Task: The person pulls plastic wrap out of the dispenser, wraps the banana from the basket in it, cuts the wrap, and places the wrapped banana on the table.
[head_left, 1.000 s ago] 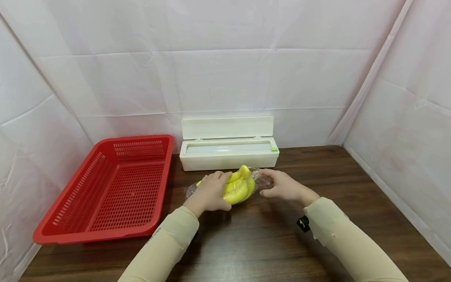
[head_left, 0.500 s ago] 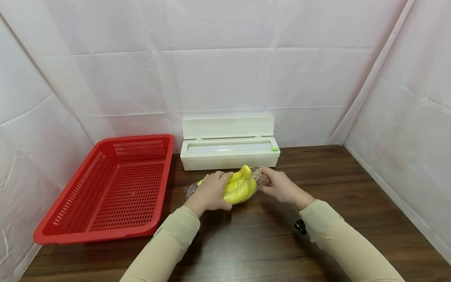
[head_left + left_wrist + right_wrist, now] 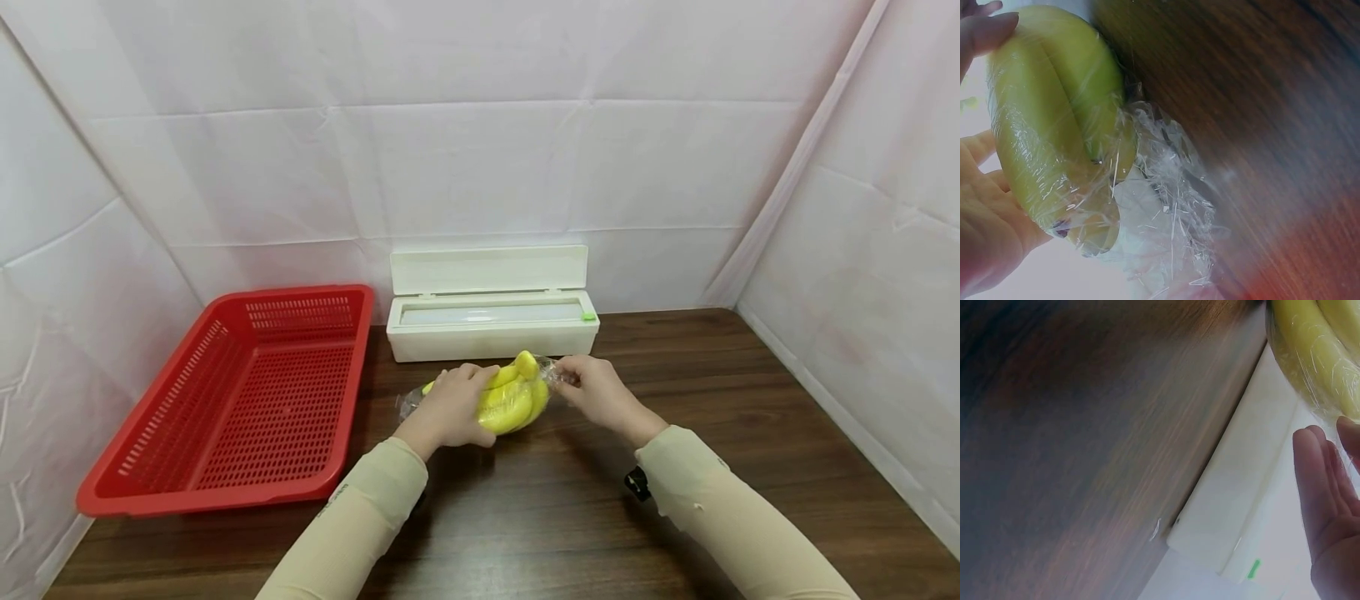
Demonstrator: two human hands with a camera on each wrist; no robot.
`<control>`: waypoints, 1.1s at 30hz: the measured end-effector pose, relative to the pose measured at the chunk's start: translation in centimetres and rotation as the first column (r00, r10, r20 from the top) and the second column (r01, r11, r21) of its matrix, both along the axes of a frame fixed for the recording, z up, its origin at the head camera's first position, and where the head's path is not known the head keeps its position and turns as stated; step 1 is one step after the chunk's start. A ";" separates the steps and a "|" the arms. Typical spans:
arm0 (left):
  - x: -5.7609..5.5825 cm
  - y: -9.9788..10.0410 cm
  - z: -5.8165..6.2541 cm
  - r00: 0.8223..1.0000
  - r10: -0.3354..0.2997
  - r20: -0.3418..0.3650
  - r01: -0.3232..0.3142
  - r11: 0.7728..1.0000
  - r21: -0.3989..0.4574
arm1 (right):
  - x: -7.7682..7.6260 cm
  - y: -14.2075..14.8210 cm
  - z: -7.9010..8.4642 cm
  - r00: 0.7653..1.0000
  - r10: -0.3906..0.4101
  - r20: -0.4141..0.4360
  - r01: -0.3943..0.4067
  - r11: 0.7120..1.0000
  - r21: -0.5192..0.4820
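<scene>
A bunch of yellow bananas (image 3: 510,406) wrapped in clear plastic film (image 3: 1169,200) lies on the table in the head view. My left hand (image 3: 448,408) grips the bunch from its left side, the thumb at the near side and the fingers over the top. In the left wrist view, loose crumpled film spreads past the banana tips. At the stem end, my right hand (image 3: 606,400) pinches the gathered film between thumb and fingers. The right wrist view shows that hand (image 3: 1329,500) just below the wrapped bananas (image 3: 1316,350).
Behind the bananas stands a white cling film dispenser (image 3: 491,342) with its lid raised and a green slider at the right end. A red plastic basket (image 3: 356,392) sits to the left on the dark wooden table (image 3: 750,433). White cloth walls enclose the table.
My right hand has closed its fingers on the loose film at the stem end and gathered it into a tighter bunch. The left hand keeps its grip on the bananas.
</scene>
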State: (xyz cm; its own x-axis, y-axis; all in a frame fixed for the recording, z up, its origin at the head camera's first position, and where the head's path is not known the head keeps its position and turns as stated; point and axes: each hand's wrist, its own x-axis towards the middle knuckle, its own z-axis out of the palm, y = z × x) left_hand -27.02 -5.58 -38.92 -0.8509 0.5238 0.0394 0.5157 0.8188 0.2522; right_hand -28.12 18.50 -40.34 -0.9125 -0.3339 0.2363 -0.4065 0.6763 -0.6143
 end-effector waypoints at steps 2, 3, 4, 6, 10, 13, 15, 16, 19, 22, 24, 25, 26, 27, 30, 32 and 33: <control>0.0 0.0 0.0 1.000 0.000 0.004 0.000 1.000 0.001 | 0.0 0.0 0.0 1.000 -0.003 0.000 0.003 1.000 -0.017; 0.0 0.0 0.0 1.000 0.000 0.004 0.000 1.000 0.003 | 0.0 0.0 0.0 1.000 -0.003 0.011 0.003 0.999 -0.035; 0.0 0.0 0.0 1.000 -0.001 0.005 0.001 1.000 0.005 | 0.0 0.0 0.0 1.000 -0.001 0.028 0.003 0.999 -0.054; 0.0 -0.1 0.0 1.000 -0.003 0.003 0.003 1.000 0.004 | 0.0 -0.1 0.0 0.997 0.004 0.081 0.005 0.994 -0.106; 0.0 -0.2 0.0 1.000 -0.008 -0.003 0.008 1.000 0.002 | -0.1 -0.2 0.2 0.982 0.020 0.189 0.029 0.968 -0.249; -0.1 -0.2 -0.1 1.000 -0.010 -0.005 0.010 1.000 0.007 | -0.2 -0.2 0.3 0.970 0.024 0.243 0.063 0.937 -0.344; -0.1 -0.2 -0.1 1.000 -0.011 -0.005 0.011 1.000 0.007 | -0.2 -0.2 0.4 0.964 0.026 0.263 0.081 0.918 -0.387; -0.1 -0.2 -0.1 1.000 -0.012 -0.005 0.012 1.000 0.006 | -0.2 -0.2 0.4 0.962 0.027 0.270 0.087 0.912 -0.401; -0.1 -0.2 0.0 1.000 -0.011 -0.002 0.011 1.000 0.002 | -0.2 -0.2 0.5 0.959 0.029 0.281 0.101 0.895 -0.436; 0.0 -0.1 0.0 1.000 -0.012 0.001 0.012 1.000 0.001 | -0.2 -0.2 0.3 0.955 0.036 0.293 0.108 0.881 -0.461; 0.0 -0.1 0.0 1.000 -0.012 0.001 0.012 1.000 0.002 | -0.1 -0.2 0.3 0.953 0.042 0.299 0.112 0.871 -0.478; 0.0 -0.1 0.0 1.000 -0.013 0.002 0.013 1.000 0.004 | -0.1 -0.2 0.3 0.952 0.048 0.303 0.113 0.865 -0.490; 0.0 -0.1 0.0 1.000 -0.014 0.002 0.014 1.000 0.005 | -0.1 -0.2 0.3 0.951 0.055 0.305 0.110 0.861 -0.496; 0.0 -0.1 0.0 1.000 -0.014 0.003 0.014 1.000 0.005 | 0.0 -0.3 0.3 0.950 0.061 0.306 0.107 0.858 -0.502; 0.0 -0.1 0.0 1.000 -0.012 0.003 0.012 1.000 0.000 | 0.1 -0.2 0.3 0.949 0.078 0.304 0.092 0.856 -0.509; 0.1 -0.1 0.0 1.000 -0.009 0.005 0.009 1.000 -0.002 | 0.2 -0.2 0.5 0.948 0.084 0.307 0.087 0.859 -0.504; 0.1 -0.1 0.0 1.000 -0.008 0.005 0.008 1.000 -0.004 | 0.3 -0.2 0.5 0.947 0.085 0.311 0.087 0.861 -0.501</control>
